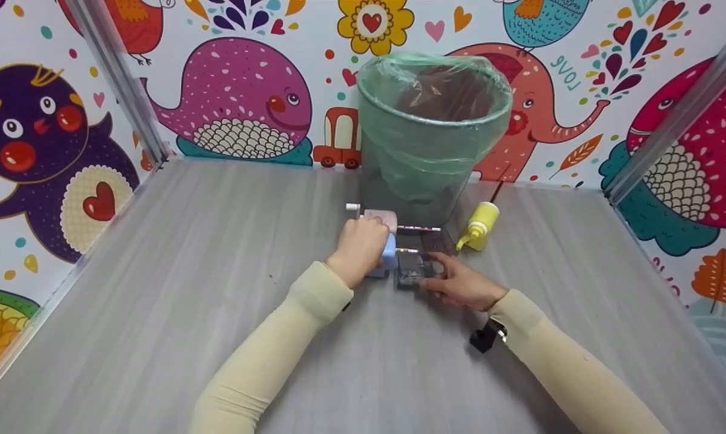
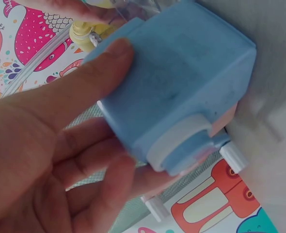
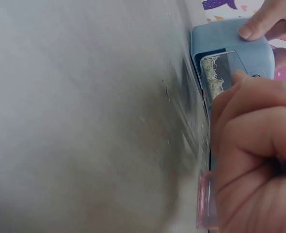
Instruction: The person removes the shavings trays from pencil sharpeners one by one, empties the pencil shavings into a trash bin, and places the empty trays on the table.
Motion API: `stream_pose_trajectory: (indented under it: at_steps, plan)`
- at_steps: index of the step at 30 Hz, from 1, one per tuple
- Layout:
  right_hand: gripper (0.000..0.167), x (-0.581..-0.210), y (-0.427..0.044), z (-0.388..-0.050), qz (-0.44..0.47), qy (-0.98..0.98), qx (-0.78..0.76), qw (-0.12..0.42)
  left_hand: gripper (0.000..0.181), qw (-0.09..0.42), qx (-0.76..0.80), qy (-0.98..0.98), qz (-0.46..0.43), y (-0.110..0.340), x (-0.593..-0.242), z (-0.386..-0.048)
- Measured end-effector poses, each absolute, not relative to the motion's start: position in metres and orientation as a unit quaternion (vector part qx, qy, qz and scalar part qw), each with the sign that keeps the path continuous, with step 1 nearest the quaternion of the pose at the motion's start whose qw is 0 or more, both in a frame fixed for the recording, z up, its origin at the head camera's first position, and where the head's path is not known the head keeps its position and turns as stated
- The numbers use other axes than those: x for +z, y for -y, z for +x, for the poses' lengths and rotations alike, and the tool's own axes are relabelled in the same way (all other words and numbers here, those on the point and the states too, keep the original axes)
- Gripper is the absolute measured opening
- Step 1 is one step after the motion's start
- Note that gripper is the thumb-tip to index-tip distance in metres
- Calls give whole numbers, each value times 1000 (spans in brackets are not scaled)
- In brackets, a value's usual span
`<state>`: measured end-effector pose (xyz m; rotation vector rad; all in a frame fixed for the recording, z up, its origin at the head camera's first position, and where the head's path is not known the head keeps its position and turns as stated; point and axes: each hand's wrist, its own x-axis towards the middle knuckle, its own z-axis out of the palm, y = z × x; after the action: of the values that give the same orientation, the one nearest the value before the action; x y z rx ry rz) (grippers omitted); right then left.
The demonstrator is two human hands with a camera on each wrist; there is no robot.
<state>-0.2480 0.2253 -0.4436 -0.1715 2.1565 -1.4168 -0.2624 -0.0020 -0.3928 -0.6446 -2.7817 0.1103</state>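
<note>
Grey tabletop [image 1: 158, 301], blue sharpener [image 2: 182, 63], gripped beneath left hand [image 1: 361, 246]

Your table [image 1: 158, 337]: grey, streaked. On it, before you: one lined bin [image 1: 420, 190], far edge; one yellow bottle [image 1: 482, 220], right of bin; one blue sharpener [image 1: 389, 250], nearer you; dark specks [image 1: 272, 278], left.

Both forearms [image 1: 278, 342] extend forward, the left hand [image 1: 361, 246] gripping, the right hand [image 1: 464, 286] pinching with curled fingers [image 3: 259, 128].
</note>
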Motion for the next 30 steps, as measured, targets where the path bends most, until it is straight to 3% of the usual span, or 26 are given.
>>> stream_pose_trajectory:
  at_steps: [30]
  plan:
    - [80,-410,-267,-247,-103,-794,-510,315,40,152,42,960,-231,3,-393,-262]
